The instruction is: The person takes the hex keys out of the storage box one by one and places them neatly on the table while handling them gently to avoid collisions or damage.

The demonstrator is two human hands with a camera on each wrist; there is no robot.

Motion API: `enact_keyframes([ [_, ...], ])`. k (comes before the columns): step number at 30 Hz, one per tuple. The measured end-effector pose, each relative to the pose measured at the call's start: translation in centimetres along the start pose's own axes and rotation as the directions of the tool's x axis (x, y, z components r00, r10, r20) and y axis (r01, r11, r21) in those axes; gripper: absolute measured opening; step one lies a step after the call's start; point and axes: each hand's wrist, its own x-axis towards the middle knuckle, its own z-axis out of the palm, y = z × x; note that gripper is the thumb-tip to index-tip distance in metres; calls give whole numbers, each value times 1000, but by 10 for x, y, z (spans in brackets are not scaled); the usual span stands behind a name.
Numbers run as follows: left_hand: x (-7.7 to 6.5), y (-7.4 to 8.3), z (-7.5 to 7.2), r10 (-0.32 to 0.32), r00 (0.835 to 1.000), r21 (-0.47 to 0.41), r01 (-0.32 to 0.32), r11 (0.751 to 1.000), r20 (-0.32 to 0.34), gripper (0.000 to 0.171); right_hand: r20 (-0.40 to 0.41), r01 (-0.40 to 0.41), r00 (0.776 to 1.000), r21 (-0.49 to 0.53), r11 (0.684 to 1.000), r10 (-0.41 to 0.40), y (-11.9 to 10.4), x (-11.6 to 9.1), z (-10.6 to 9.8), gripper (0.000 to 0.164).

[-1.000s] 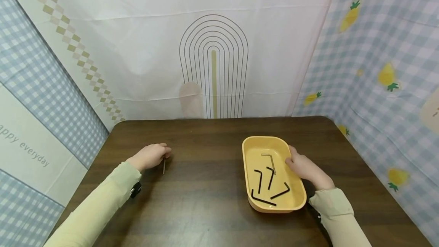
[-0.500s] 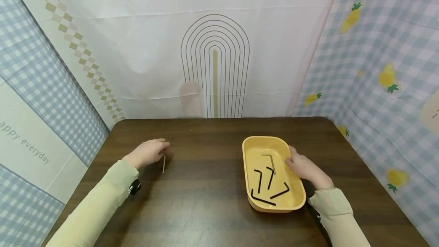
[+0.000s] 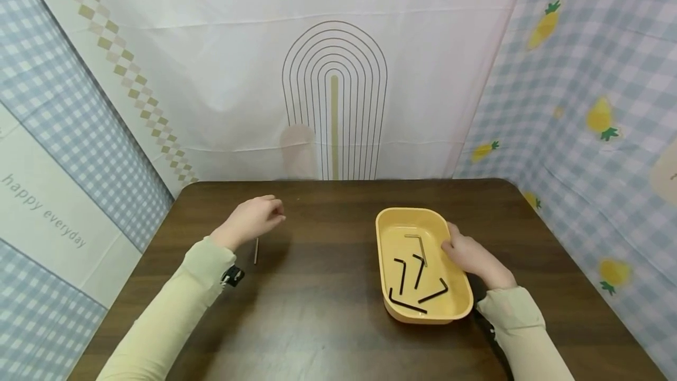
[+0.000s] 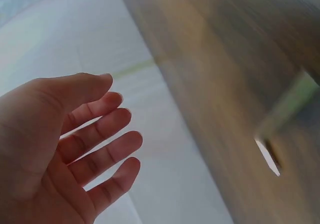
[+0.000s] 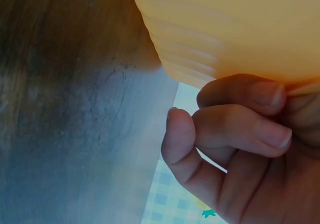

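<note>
My left hand (image 3: 252,219) is raised over the left part of the table, its fingers loosely bent. Nothing lies between thumb and fingers in the left wrist view. Just below that hand in the head view, a thin metal hex key (image 3: 256,251) lies on the table, its upper part hidden. On the right, my right hand (image 3: 473,254) grips the side of a yellow plastic tray (image 3: 384,269), with the thumb over the rim and the other fingers curled outside. Inside lie several black hex keys (image 3: 408,306) and one silver hex key (image 3: 421,249).
Both hands work over a dark brown wooden table (image 3: 317,287). A white printed cloth (image 3: 238,93) hangs behind its far edge, and blue checked cloth (image 3: 576,151) hangs at the sides.
My left hand has let go of the hex key and moved up and to the right, leaving the key on the table. My right hand keeps its grip on the tray.
</note>
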Motion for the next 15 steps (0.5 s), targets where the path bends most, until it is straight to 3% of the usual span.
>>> enact_keyframes([
  [15, 65, 92, 4, 37, 998, -121, -42, 992, -49, 15, 10, 10, 1000, 9, 1000, -10, 1, 0, -1, 65],
])
